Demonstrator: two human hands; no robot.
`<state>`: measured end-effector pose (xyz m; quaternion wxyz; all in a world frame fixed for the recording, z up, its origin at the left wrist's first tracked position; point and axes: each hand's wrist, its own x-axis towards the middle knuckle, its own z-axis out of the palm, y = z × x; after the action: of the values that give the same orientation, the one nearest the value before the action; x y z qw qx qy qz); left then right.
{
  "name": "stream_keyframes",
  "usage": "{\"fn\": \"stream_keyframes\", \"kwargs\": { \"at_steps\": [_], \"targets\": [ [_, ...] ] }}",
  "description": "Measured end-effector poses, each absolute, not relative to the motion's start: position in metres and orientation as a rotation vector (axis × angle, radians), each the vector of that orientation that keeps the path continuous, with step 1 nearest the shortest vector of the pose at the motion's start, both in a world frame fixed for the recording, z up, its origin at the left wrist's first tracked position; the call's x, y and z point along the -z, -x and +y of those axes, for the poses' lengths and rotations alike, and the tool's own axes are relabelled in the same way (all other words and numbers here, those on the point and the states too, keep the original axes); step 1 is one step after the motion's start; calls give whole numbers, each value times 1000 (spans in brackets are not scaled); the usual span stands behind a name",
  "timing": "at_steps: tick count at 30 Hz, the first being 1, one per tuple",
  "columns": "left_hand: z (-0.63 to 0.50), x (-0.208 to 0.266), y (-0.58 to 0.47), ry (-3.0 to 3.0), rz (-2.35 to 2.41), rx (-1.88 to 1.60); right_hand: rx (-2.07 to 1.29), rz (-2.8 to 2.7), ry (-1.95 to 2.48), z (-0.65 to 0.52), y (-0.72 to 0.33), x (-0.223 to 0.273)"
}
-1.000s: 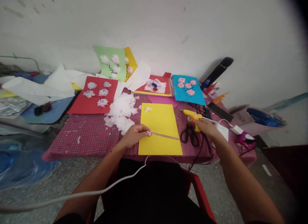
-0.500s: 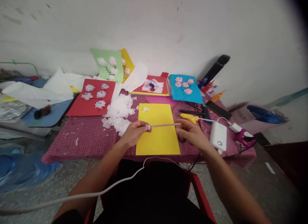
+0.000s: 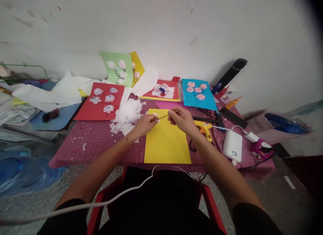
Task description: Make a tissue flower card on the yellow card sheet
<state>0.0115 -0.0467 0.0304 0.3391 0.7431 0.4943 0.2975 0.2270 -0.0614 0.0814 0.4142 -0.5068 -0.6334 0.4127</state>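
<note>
My right hand pinches one end of a thin wooden stick above the upper part of a yellow sheet of paper. The stick's other end reaches the closed fingertips of my left hand, where a small white piece of tissue paper shows, mostly covered by the fingers. Behind the fingers, a white tissue tuft sits near the sheet's top left corner. Left of the sheet lies a heap of white tissue pieces.
Red, green and blue sheets with tissue flowers stand around the back. A yellow glue gun, a white power bank and a dark phone lie at right. A white cable crosses my lap.
Both hands have moved up the yellow sheet. My right hand has come left, closer to my left hand, and the stick now slants up to the right.
</note>
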Motion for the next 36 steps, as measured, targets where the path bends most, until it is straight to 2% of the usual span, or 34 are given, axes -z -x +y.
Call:
{"fn": "stream_keyframes", "kwargs": {
  "at_steps": [3,8,23,36],
  "targets": [
    [-20,-43,-13,-2190,1317,-637,-934,-1722,1327,-35,-216,-90],
    [1,-50,-17,-2274,1333,-506,-787,-1862,1482,-13,-204,-98],
    [-10,-36,-1,-2114,1417,-644,-820,-1810,1546,-9,-207,-72],
    [-12,-22,-2,-2391,1565,-450,-680,-1869,1595,-5,-204,-64]
  ]
}}
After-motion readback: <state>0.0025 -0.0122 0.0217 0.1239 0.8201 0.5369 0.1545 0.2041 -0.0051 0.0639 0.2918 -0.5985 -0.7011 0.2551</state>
